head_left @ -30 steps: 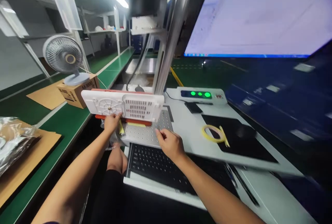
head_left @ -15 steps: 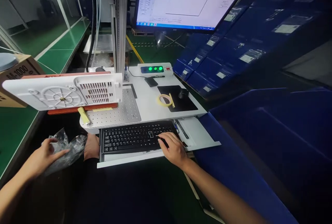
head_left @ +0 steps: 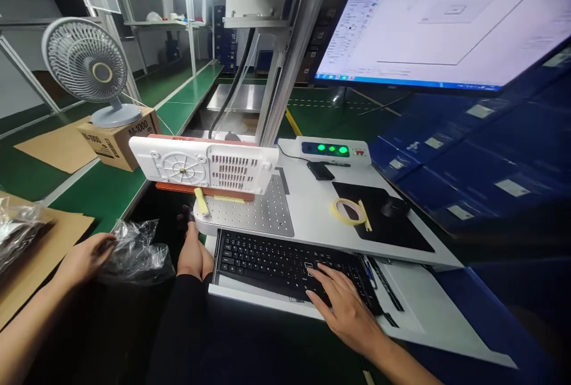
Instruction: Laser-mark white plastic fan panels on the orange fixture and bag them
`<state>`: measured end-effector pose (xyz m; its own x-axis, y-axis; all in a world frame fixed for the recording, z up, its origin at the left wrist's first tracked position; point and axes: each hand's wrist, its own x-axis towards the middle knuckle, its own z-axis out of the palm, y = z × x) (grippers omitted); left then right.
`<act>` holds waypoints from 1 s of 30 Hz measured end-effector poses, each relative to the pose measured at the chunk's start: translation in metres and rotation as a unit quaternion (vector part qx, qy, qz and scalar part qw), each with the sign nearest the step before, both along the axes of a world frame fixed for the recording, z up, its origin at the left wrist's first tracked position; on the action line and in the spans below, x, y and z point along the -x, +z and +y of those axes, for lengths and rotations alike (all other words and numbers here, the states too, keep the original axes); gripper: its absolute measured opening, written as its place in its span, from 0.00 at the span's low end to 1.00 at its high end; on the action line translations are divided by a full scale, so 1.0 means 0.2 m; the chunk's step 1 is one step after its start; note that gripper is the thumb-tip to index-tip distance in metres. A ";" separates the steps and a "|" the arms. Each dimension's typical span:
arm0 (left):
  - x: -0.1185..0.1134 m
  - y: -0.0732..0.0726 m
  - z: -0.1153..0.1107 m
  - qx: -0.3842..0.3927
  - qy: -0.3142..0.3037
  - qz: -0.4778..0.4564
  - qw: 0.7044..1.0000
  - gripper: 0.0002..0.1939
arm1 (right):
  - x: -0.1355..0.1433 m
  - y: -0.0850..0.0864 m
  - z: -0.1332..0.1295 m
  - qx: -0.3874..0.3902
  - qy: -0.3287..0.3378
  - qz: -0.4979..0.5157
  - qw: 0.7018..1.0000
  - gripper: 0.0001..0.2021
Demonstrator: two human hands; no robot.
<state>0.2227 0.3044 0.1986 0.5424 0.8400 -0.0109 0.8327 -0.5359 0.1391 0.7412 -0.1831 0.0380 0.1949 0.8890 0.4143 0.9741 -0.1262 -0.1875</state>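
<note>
My left hand (head_left: 84,259) grips the edge of a crumpled clear plastic bag (head_left: 136,251) low at the left, beside my knee (head_left: 194,257). My right hand (head_left: 344,309) rests with spread fingers on the right part of a black keyboard (head_left: 276,263) on a pull-out tray. Above the keyboard, a white plastic panel (head_left: 205,165) with a round grille and vent slots lies on an orange fixture (head_left: 178,188) over a perforated metal plate (head_left: 259,215). Neither hand touches the panel.
A large monitor (head_left: 446,22) hangs at the upper right. A control box with green lights (head_left: 332,150), a yellow tape roll (head_left: 348,210) and a mouse (head_left: 395,206) sit on the white table. Fan (head_left: 87,66) on a cardboard box (head_left: 118,141) at left; blue bins (head_left: 482,159) at right.
My left hand left the white panel and came down onto the plastic bag. My right hand moved from the perforated plate to the keyboard. The view swung right and back.
</note>
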 end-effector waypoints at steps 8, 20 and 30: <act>-0.02 -0.02 -0.02 -0.004 0.120 -0.082 0.989 0.30 | -0.05 0.03 0.08 -0.074 -0.025 -0.013 0.997 0.20; -0.06 -0.02 -0.08 -0.012 0.174 -0.007 0.985 0.30 | -0.07 -0.05 0.09 -0.086 -0.064 -0.016 0.994 0.18; -0.05 0.01 -0.09 -0.015 0.160 0.033 0.987 0.32 | -0.03 -0.05 0.08 -0.091 -0.111 0.033 0.989 0.21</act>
<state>0.2326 0.2863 0.2000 0.2489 0.9685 -0.0106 0.9665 -0.2477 0.0672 0.7474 -0.1662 0.0280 0.4085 0.7333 0.5435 0.9113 -0.2936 -0.2887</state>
